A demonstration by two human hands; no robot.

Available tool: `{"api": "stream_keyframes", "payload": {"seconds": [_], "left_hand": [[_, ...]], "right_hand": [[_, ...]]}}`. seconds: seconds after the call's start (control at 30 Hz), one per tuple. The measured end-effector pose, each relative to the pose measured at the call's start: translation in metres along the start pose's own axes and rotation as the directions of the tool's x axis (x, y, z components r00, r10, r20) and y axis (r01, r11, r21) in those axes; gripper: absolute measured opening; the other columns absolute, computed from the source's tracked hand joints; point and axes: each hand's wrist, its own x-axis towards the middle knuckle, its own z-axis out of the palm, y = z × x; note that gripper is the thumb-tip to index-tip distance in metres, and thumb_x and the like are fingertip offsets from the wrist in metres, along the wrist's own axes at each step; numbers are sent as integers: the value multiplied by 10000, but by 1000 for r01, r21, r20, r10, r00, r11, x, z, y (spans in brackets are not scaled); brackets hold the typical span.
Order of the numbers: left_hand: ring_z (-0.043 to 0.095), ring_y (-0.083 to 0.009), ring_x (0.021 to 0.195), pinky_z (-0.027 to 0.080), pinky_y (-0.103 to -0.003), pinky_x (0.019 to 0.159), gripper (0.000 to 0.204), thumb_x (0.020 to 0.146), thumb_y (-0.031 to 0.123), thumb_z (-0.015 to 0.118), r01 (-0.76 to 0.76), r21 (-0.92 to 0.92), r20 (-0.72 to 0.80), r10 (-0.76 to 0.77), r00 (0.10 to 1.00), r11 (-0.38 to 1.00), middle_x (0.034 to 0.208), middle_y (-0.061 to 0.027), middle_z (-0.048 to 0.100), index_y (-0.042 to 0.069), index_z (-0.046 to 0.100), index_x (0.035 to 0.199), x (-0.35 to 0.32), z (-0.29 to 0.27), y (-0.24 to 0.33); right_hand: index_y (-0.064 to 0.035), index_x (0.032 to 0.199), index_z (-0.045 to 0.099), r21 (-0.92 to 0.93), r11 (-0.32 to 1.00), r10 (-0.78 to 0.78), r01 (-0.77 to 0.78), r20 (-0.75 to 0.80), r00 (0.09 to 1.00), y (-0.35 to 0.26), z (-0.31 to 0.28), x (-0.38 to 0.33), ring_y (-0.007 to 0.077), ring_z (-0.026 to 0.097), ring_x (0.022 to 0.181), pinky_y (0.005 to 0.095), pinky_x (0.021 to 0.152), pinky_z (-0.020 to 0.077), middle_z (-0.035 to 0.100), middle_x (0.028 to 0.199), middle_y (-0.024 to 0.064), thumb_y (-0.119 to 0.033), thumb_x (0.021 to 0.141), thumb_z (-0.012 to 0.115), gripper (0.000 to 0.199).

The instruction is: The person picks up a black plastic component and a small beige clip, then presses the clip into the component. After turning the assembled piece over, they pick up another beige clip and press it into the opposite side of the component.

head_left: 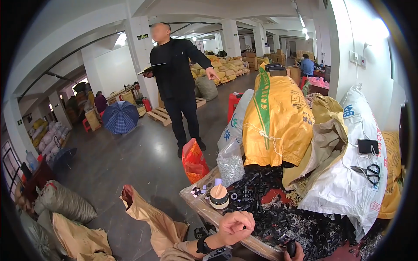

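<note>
Black plastic parts lie heaped on the table in the lower centre, just right of the curled left hand. The right hand, nearer the lower edge, grips one small dark piece.

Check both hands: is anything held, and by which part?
The left hand is curled in a fist over the tray edge; any contents are hidden. The right hand grips a small black part by its lower end.

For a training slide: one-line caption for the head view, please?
Left hand fisted over a pile of small black parts; right hand grips a dark piece.
</note>
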Motion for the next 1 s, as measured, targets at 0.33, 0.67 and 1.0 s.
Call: {"api": "stream_keyframes", "payload": {"seconds": [0.33,0.67,1.0], "left_hand": [[447,-106,633,373,-227,561,86,791,19,514,195,30,-103,-191,976,980,743,-62,478,1,472,863,-19,-32,-21],[454,-92,623,364,-214,564,83,807,68,512,343,3,-277,-329,903,939,709,-40,478,11,487,862,-51,-58,-45],[433,-60,631,365,-193,582,71,821,77,508,416,-29,-291,-406,866,909,709,0,464,25,487,864,-62,-63,-57]], "right_hand": [[-26,1149,448,-34,997,65,-64,31,997,3,4,2,321,477,1008,390,817,392,503,1093,183,-222,761,611,463],[-13,1118,449,34,998,40,-43,83,996,12,8,-1,276,503,966,345,801,393,524,1053,162,-150,792,569,373],[0,1113,395,191,980,3,-53,254,967,47,16,7,204,523,936,279,777,404,527,1018,137,-25,831,462,291]]}}
